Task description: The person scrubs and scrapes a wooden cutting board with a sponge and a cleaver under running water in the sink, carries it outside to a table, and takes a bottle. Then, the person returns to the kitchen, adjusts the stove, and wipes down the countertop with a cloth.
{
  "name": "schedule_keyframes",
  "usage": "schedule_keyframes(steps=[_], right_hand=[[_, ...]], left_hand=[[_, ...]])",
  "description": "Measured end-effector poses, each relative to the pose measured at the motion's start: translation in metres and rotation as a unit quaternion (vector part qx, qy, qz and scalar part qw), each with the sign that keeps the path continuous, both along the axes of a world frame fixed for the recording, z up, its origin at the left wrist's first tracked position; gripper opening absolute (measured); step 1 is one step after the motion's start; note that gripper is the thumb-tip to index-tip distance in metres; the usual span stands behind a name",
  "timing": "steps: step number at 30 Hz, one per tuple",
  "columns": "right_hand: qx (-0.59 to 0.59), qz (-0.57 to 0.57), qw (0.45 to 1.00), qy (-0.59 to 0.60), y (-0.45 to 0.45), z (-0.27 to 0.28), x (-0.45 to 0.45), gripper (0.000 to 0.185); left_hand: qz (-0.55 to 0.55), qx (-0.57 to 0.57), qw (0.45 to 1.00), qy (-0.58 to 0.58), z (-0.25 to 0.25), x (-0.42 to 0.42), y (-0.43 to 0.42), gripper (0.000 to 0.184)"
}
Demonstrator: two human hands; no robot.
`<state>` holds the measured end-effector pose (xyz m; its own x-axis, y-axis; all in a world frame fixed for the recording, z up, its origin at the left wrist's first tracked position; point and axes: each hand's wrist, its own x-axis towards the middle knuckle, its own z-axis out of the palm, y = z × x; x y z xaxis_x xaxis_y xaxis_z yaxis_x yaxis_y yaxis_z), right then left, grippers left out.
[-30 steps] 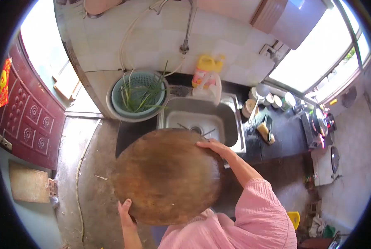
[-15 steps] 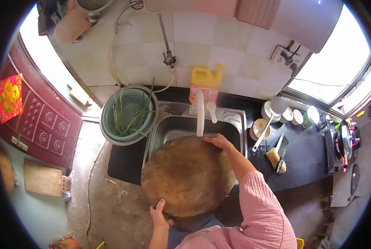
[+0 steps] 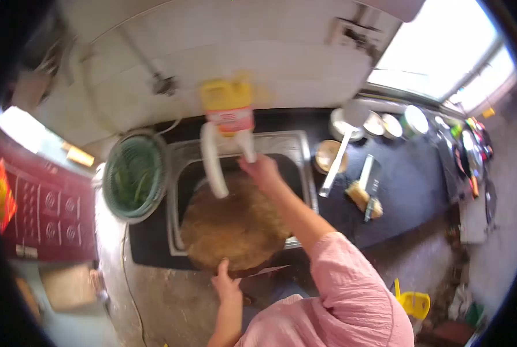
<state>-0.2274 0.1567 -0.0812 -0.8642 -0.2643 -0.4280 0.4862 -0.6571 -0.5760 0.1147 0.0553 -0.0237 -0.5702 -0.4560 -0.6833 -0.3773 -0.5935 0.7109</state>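
Note:
A large round wooden chopping board lies over the metal sink, covering much of its basin. At the board's near edge my left hand grips it, thumb on top, the other fingers partly hidden below. My right hand is at the board's far edge, right at the tip of the white faucet lever. Motion blur hides whether its fingers close on the lever or only touch it. The white faucet spout hangs over the board; no water stream can be made out.
A yellow jug with a pink label stands behind the faucet. To the left is a green basket with green stalks. On the right counter are bowls, a ladle, a knife and a yellowish sponge-like piece.
The view has shifted right and blurred. The board has moved farther over the sink, away from my body. My right hand has moved from the board's far rim to the faucet lever; my left still grips the board.

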Motion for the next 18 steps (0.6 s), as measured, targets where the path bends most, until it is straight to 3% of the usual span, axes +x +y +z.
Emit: schedule_keyframes(steps=[1,3,4,6,8,9,11,13,15,16,18], right_hand=[[-0.045,-0.015,0.999,0.012,-0.001,-0.003,-0.008,0.031],[-0.08,-0.037,0.996,0.003,-0.005,0.046,0.006,0.031],[-0.103,-0.047,0.993,0.019,-0.006,0.047,0.019,0.03],[-0.065,0.073,0.995,-0.025,-0.011,0.041,0.055,0.031],[-0.022,0.197,0.975,-0.097,-0.021,0.052,0.083,0.032],[-0.045,0.176,0.98,-0.084,-0.029,0.048,0.089,0.032],[-0.087,0.124,0.987,-0.055,-0.04,0.04,0.094,0.032],[0.077,0.164,0.98,0.084,-0.039,0.068,0.107,0.03],[0.269,0.242,0.897,0.253,-0.038,0.08,0.132,0.03],[0.257,0.258,0.858,0.362,-0.037,0.09,0.145,0.035],[0.296,0.307,0.774,0.467,-0.036,0.07,0.166,0.039]], left_hand=[[0.054,0.11,0.991,-0.051,0.034,-0.015,0.0,0.073],[0.034,0.092,0.979,-0.178,0.042,-0.012,-0.012,0.058],[0.031,0.005,0.982,-0.185,0.039,-0.002,-0.014,0.053],[0.045,-0.171,0.963,-0.203,0.026,0.022,-0.017,0.044],[0.067,-0.208,0.972,-0.083,0.029,0.011,-0.023,0.038],[0.072,-0.224,0.972,-0.022,0.037,-0.007,-0.024,0.036],[-0.015,-0.166,0.982,-0.088,0.067,-0.065,-0.033,0.023],[0.037,-0.108,0.993,0.029,0.064,-0.105,-0.037,0.02],[-0.027,-0.227,0.971,0.065,0.035,-0.128,-0.044,0.022],[-0.057,-0.284,0.954,0.082,0.025,-0.13,-0.047,0.023],[-0.156,-0.552,0.819,-0.022,0.023,-0.115,-0.049,0.027]])
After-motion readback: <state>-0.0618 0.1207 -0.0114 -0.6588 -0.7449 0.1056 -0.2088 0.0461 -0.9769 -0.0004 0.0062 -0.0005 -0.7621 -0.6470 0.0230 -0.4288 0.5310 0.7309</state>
